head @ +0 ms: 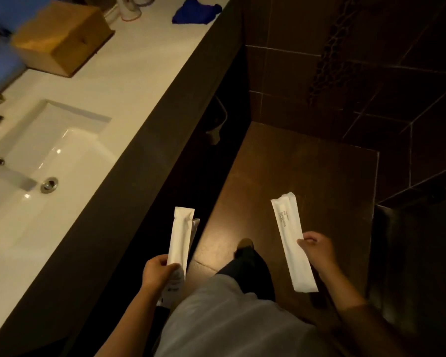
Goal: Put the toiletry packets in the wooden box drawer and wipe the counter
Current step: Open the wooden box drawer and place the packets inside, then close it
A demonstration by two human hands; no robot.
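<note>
My left hand [157, 271] grips long white toiletry packets [180, 238] by their lower end; a second packet edge shows behind the first. My right hand [317, 251] holds another long white packet [291, 240] at its middle. Both hands are low, over the dark floor beside the counter. The wooden box [62, 37] stands on the white counter [139, 68] at the far left, its drawer face shut as far as I can tell. A blue cloth [196, 10] lies crumpled on the counter beyond the box.
A white sink basin [49, 161] with a metal drain [49, 185] is set in the counter on my left. The counter's dark front edge [144, 161] runs diagonally. White cups [129, 6] stand behind the box. Dark tiled wall and floor lie to the right.
</note>
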